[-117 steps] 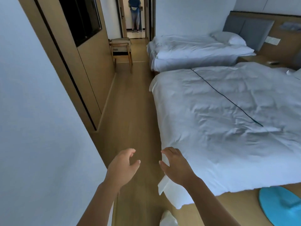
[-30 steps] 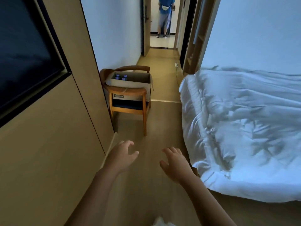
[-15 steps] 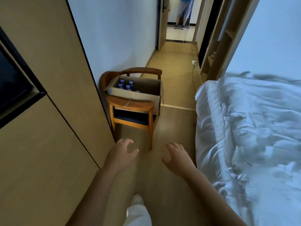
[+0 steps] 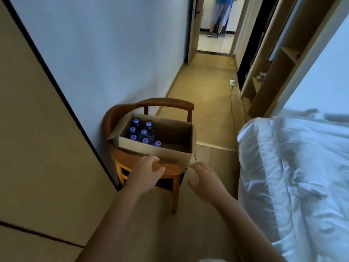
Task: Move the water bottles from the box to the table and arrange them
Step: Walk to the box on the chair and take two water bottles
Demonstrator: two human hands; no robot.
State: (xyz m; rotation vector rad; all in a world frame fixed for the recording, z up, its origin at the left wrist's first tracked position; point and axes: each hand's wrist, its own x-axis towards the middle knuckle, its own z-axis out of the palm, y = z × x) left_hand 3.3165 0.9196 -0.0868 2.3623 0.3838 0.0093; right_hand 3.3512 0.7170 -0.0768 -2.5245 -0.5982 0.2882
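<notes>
water bottles [image 4: 144, 133], seven purple caps being countable, are stood upright and packed together in the far-left corner of an open cardboard box [image 4: 171, 155], beyond and slightly above the fingers of both hands. the box is set on the seat of a wooden chair [image 4: 149, 105] pushed against the wall, which probably puts the bottles at an easy reaching height. the left hand [image 4: 146, 173] is held out just short of the box's near wall, its fingers [image 4: 152, 159] loosely spread and nothing gripped; whether they touch the cardboard cannot be told. the right hand [image 4: 204, 178] is raised beside the box's near-right corner, fingers relaxed and apart, also empty. both hands appear to be placed for a reach into the box, so no bottle is judged to have been moved yet. the bottle bodies are dark and largely hidden by the box walls, and the rest of the box floor is in shadow. no desk is in view. a bed [image 4: 294, 167] lies to the right of the fingers, cut off by the frame edge, and a person [image 4: 220, 14] stands far off in the doorway, the upper body cropped.
</notes>
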